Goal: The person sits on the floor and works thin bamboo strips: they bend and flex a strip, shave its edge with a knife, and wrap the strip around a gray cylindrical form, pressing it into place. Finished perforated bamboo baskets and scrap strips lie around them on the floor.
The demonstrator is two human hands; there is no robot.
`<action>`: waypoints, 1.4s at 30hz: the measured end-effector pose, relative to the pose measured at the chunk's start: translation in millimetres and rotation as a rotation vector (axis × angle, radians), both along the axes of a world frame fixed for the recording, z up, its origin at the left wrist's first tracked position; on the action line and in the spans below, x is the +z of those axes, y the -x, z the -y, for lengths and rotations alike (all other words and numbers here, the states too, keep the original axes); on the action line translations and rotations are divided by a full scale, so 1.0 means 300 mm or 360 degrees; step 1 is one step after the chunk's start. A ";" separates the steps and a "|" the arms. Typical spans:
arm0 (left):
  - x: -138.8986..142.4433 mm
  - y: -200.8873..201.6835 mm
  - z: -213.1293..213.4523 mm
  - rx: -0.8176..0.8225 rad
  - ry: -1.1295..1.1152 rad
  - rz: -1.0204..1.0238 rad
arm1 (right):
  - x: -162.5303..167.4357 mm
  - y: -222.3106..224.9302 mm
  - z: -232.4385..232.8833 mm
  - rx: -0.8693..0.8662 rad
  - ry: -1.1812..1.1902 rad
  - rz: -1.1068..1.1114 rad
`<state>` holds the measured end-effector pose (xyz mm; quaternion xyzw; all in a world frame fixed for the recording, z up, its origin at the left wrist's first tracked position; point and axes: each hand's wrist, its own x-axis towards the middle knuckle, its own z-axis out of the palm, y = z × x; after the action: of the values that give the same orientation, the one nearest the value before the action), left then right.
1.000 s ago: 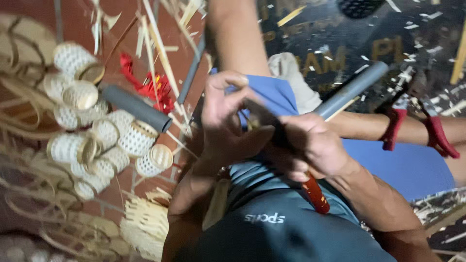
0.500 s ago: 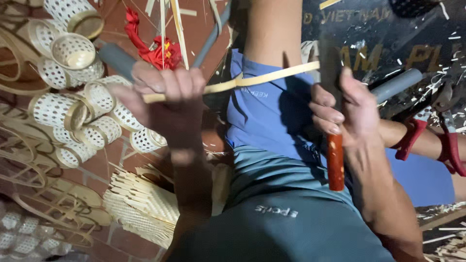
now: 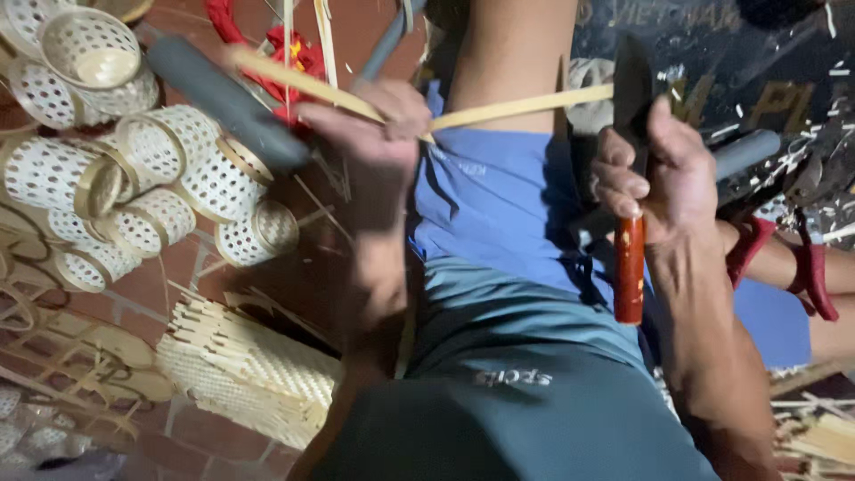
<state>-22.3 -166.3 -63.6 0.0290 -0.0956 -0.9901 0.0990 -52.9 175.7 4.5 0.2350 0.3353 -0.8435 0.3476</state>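
The bamboo strip (image 3: 499,109) ran pale and thin across the top of the head view, from the upper left over the person's blue-shorted thigh (image 3: 499,205) toward the blade on the right. The left hand (image 3: 370,120) was clenched around the strip near its middle, fingers (image 3: 334,114) curled over it — somewhat blurred, though the grasp was plain. The right hand (image 3: 655,174) was closed on a knife (image 3: 630,240) with a red handle, the handle pointing down from the fist and the dark blade rising above the thumb, where it met the right end of the strip. Whether the edge had entered the bamboo could not be told.

To the left, on the brick floor (image 3: 178,285), lay a heap of small white woven baskets (image 3: 134,169), some on their sides with open mouths showing. A grey tube (image 3: 227,102) lay slanted across them, just beside the left hand. Below the heap sat a flat woven mat (image 3: 249,374) with loose splint ends. A red cloth (image 3: 285,49) lay behind the strip at the top. At the far right a foot in a red-strapped sandal (image 3: 802,267) rested among pale shavings — well apart from the hands.
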 end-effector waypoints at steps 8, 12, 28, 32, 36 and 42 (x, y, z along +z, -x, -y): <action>-0.137 -0.052 -0.038 -0.0034 -0.0107 0.0593 | 0.001 0.094 -0.269 -0.0382 -0.0358 -0.0203; -0.073 -0.002 -0.112 0.0080 0.0422 0.0643 | 0.061 0.178 -0.156 -0.0418 -0.0315 -0.0495; 0.366 0.067 -0.420 -0.1139 0.0937 0.0414 | 0.298 0.231 0.115 -0.0316 -0.0777 -0.1013; 0.393 0.067 -0.505 -0.1449 0.0263 0.0436 | 0.276 0.203 -0.007 -0.0527 -0.0408 -0.0886; 0.378 0.077 -0.615 -0.1488 0.0602 0.0440 | 0.242 0.165 -0.100 -0.0614 -0.0407 -0.0890; 0.279 0.053 -0.668 -0.1505 0.0869 0.0565 | 0.273 0.131 -0.150 -0.0792 -0.0423 -0.0877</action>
<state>-38.3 34.2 20.1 0.1223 -0.3656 -0.8460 -0.3683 -92.3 220.8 86.4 0.1166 0.4551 -0.8828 -0.0039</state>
